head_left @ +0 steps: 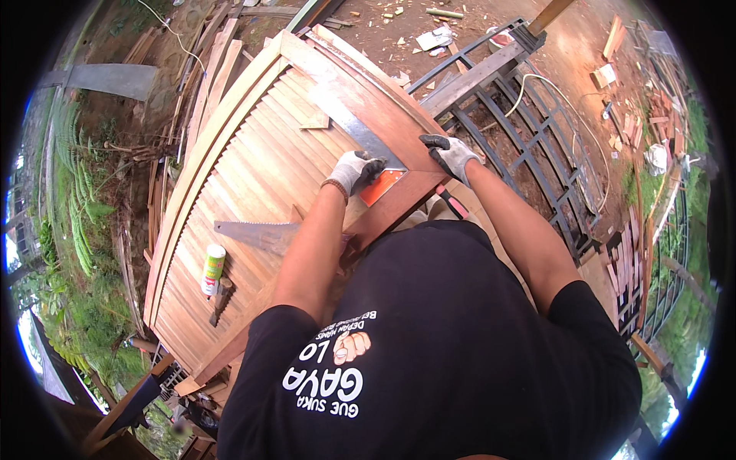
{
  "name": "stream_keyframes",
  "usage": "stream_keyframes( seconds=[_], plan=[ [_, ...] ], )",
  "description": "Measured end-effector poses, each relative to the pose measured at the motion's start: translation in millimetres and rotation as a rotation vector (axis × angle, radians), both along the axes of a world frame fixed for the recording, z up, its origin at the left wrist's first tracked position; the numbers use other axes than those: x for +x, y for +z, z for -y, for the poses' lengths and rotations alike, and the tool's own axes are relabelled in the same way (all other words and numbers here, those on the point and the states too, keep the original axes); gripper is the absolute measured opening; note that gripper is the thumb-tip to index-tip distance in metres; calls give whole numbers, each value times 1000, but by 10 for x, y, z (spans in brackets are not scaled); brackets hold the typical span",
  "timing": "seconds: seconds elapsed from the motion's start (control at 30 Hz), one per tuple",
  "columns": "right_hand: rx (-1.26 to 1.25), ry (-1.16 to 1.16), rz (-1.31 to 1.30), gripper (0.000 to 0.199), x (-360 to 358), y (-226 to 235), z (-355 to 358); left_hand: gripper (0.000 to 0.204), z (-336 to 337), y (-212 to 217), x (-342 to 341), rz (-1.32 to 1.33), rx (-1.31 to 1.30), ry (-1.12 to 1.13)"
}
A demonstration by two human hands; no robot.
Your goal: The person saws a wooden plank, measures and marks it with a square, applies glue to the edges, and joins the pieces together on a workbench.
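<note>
A large louvred wooden panel (pixel 253 146) lies flat in front of me, with a smooth reddish-brown frame (pixel 383 115) around its slats. My left hand (pixel 356 172), in a grey and black work glove, is closed on the orange stock of a carpenter's square (pixel 381 188). The square's metal blade runs away along the frame. At the frame's near right corner rests my right hand (pixel 452 157), gloved too, fingers pinched together; whatever is in them is hidden. A handsaw (pixel 257 234) lies on the slats left of my left forearm, its handle hidden.
A white and green bottle (pixel 214 270) and a dark-bladed tool (pixel 221 301) lie on the slats at left. Beyond my left hand is a small wooden offcut (pixel 315 121). A red and black tool (pixel 451 202) is beside my body. Metal grilles (pixel 521 130) stand at right.
</note>
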State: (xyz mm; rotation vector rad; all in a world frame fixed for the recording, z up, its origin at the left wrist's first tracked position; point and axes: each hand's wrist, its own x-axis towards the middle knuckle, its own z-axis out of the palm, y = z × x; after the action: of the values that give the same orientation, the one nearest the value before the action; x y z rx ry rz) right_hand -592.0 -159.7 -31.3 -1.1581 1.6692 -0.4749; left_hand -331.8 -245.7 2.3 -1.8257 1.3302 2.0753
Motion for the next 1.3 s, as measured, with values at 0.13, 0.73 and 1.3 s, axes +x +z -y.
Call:
stream_keyframes(
  seconds=[0.13, 0.73, 1.3],
  plan=[
    [-26, 86, 94, 48, 52, -31, 101, 24, 27, -678, 345, -100, 92, 116],
    [15, -13, 49, 46, 25, -70, 21, 33, -262, -268, 89, 273, -577, -154],
    [-73, -11, 87, 43, 19, -107, 23, 28, -371, -60, 238, 148, -562, -241]
  ],
)
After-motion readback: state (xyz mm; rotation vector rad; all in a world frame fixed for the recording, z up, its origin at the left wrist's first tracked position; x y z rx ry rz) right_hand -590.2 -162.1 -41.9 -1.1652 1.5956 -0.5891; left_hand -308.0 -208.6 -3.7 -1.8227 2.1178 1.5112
